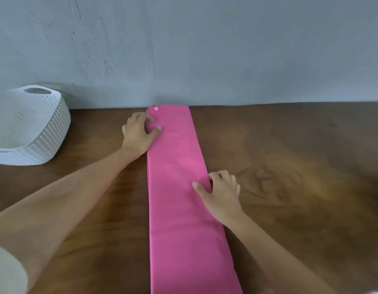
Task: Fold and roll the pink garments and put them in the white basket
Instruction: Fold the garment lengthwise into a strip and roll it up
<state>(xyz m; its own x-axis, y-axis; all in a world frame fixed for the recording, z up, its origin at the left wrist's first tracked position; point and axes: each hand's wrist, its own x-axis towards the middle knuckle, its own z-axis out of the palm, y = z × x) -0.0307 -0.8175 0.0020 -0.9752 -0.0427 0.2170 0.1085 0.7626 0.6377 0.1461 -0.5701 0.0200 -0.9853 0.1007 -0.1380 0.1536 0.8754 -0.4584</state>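
Note:
A pink garment [179, 187] lies folded into one long narrow strip down the middle of the wooden table [290, 166], from the wall to the near edge of view. A small button shows at its far end. My left hand [139, 132] grips the strip's left edge near the far end, thumb on top and fingers curled at the edge. My right hand [221, 194] pinches the right edge at mid-length, thumb on the cloth and fingers curled beside it. The white basket [46, 141] stands at the far left against the wall, and no garment shows inside it.
A grey wall [205, 49] rises straight behind the table's far edge. Bare brown wood lies on both sides of the strip. A pale sleeve [5, 272] shows at the lower left corner.

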